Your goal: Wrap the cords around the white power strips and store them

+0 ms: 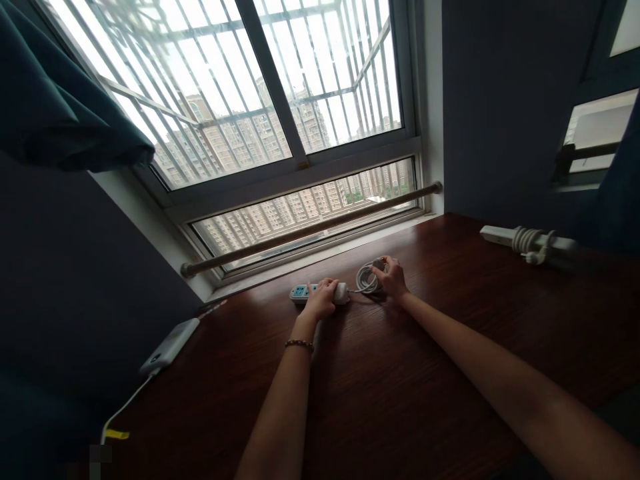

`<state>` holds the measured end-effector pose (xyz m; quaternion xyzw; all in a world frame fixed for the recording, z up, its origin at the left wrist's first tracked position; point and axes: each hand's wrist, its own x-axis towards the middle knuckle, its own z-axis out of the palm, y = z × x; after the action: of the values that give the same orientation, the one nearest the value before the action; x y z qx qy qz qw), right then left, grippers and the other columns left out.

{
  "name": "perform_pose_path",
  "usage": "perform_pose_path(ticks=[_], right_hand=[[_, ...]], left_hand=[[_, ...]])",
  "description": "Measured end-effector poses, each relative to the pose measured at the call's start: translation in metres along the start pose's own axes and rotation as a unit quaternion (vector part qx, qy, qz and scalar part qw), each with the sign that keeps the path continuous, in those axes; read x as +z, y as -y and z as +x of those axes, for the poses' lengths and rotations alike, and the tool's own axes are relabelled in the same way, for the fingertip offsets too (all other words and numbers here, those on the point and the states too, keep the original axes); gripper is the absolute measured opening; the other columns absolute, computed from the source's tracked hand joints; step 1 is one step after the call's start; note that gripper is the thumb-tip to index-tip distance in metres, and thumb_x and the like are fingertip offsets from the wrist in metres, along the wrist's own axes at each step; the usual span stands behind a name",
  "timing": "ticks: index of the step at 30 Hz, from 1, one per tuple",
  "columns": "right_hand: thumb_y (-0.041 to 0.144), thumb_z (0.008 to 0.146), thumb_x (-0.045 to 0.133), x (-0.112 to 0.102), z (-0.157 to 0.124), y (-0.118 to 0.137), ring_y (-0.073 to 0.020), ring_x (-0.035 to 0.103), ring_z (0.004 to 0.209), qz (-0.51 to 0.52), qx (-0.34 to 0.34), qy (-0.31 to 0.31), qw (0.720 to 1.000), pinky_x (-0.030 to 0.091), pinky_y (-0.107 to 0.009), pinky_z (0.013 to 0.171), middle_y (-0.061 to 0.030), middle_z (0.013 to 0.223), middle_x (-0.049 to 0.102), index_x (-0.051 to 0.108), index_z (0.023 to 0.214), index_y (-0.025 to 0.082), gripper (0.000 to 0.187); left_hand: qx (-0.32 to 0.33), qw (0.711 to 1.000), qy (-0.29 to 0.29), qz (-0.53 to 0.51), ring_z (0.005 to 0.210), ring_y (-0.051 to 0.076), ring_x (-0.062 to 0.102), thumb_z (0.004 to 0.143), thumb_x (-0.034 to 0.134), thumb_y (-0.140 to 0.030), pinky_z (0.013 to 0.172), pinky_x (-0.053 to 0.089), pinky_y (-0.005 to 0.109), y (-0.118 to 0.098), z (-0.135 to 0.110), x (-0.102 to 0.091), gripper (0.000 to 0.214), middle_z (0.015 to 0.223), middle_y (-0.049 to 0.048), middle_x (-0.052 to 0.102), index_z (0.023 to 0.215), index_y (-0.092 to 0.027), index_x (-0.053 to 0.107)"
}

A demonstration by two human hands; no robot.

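A white power strip with blue-green sockets lies on the dark wooden table near the window. Across its middle, my left hand grips the strip from above, its fingers curled over the body and hiding some of the sockets. From the strip's right end a short stretch of cable leads to a coil of white cable, wound in several loops. My right hand is closed on the coil's right side, with its fingertips at the top of the loops. The plug cannot be made out clearly.
A second white power strip, its cord wrapped round it, lies at the table's far right. At the left edge is a white device with a cable. A metal rail crosses the window beyond the table; a curtain hangs upper left.
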<state>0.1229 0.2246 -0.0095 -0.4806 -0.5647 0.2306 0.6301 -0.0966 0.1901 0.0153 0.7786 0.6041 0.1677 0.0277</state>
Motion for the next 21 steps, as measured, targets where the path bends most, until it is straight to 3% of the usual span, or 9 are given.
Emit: perform_pose_path(ticks=[5, 8, 9, 11, 13, 14, 15, 18, 21], right_hand=[[0.034, 0.064, 0.062, -0.021, 0.040, 0.023, -0.0161, 0.058, 0.069, 0.084, 0.010, 0.080, 0.993, 0.048, -0.031, 0.066, -0.0049, 0.078, 0.060, 0.054, 0.082, 0.014, 0.028], [0.032, 0.064, 0.064, -0.043, 0.067, 0.042, -0.0141, 0.059, 0.064, 0.116, -0.002, 0.111, 0.987, 0.050, -0.030, 0.061, -0.0041, 0.079, 0.060, 0.053, 0.084, 0.014, 0.029], [0.032, 0.064, 0.064, -0.052, 0.077, 0.047, -0.0139, 0.059, 0.062, 0.121, -0.007, 0.112, 0.986, 0.050, -0.030, 0.059, -0.0042, 0.079, 0.060, 0.053, 0.083, 0.014, 0.029], [0.032, 0.064, 0.065, -0.071, 0.097, 0.052, -0.0140, 0.058, 0.061, 0.121, -0.016, 0.100, 0.987, 0.050, -0.030, 0.058, -0.0046, 0.077, 0.059, 0.054, 0.081, 0.013, 0.028], [0.029, 0.061, 0.067, -0.092, 0.116, 0.050, -0.0142, 0.057, 0.063, 0.101, -0.028, 0.054, 0.993, 0.049, -0.031, 0.060, -0.0044, 0.076, 0.058, 0.054, 0.081, 0.013, 0.028], [0.025, 0.058, 0.069, -0.103, 0.125, 0.047, -0.0146, 0.056, 0.064, 0.072, -0.036, 0.006, 0.997, 0.047, -0.032, 0.063, -0.0045, 0.076, 0.058, 0.054, 0.081, 0.013, 0.030], [0.022, 0.056, 0.070, -0.113, 0.132, 0.042, -0.0148, 0.055, 0.065, -0.001, -0.047, -0.087, 0.995, 0.046, -0.032, 0.064, -0.0045, 0.076, 0.058, 0.055, 0.081, 0.014, 0.031], [0.019, 0.061, 0.067, -0.139, 0.143, 0.028, -0.0181, 0.055, 0.072, -0.129, -0.032, -0.292, 0.947, 0.043, -0.035, 0.069, -0.0100, 0.084, 0.060, 0.055, 0.089, 0.013, 0.031], [0.017, 0.069, 0.058, -0.154, 0.137, 0.023, -0.0231, 0.051, 0.090, -0.158, -0.029, -0.368, 0.916, 0.037, -0.042, 0.081, -0.0158, 0.100, 0.056, 0.052, 0.099, 0.013, 0.031]], left_hand=[[-0.027, 0.994, -0.103, -0.036, 0.100, 0.022, 0.050, 0.058, 0.065, -0.023, 0.092, 0.037, 0.037, 0.006, 0.000, -0.039, 0.049, 0.108, 0.0071, 0.051, 0.107, -0.020, 0.055], [-0.067, 0.974, -0.203, -0.080, 0.090, 0.019, 0.054, 0.062, 0.063, -0.036, 0.080, 0.045, 0.031, 0.010, 0.000, -0.074, 0.052, 0.106, 0.0072, 0.052, 0.110, -0.018, 0.051], [-0.089, 0.958, -0.246, -0.121, 0.085, 0.018, 0.056, 0.063, 0.063, -0.038, 0.075, 0.047, 0.030, 0.013, -0.001, -0.087, 0.053, 0.103, 0.0069, 0.053, 0.110, -0.017, 0.050], [-0.152, 0.869, -0.348, -0.318, 0.070, 0.016, 0.058, 0.060, 0.065, -0.040, 0.062, 0.049, 0.028, 0.019, -0.008, -0.115, 0.051, 0.089, 0.0039, 0.058, 0.104, -0.016, 0.053], [-0.167, 0.744, -0.389, -0.518, 0.063, 0.014, 0.058, 0.064, 0.062, -0.041, 0.056, 0.050, 0.027, 0.029, -0.022, -0.142, 0.041, 0.075, 0.0013, 0.059, 0.096, -0.015, 0.055], [-0.168, 0.686, -0.391, -0.590, 0.062, 0.014, 0.058, 0.067, 0.060, -0.042, 0.056, 0.050, 0.027, 0.034, -0.031, -0.154, 0.036, 0.069, -0.0002, 0.058, 0.091, -0.015, 0.055], [-0.152, 0.651, -0.382, -0.638, 0.062, 0.013, 0.058, 0.072, 0.055, -0.045, 0.057, 0.051, 0.027, 0.040, -0.041, -0.166, 0.033, 0.067, -0.0014, 0.059, 0.089, -0.016, 0.055], [-0.132, 0.633, -0.399, -0.650, 0.058, 0.011, 0.056, 0.080, 0.044, -0.049, 0.054, 0.051, 0.027, 0.051, -0.071, -0.189, 0.032, 0.061, -0.0045, 0.058, 0.085, -0.020, 0.056], [-0.187, 0.678, -0.453, -0.548, 0.059, 0.015, 0.057, 0.074, 0.051, -0.053, 0.054, 0.053, 0.033, 0.045, -0.083, -0.196, 0.038, 0.062, -0.0005, 0.062, 0.085, -0.018, 0.060]])
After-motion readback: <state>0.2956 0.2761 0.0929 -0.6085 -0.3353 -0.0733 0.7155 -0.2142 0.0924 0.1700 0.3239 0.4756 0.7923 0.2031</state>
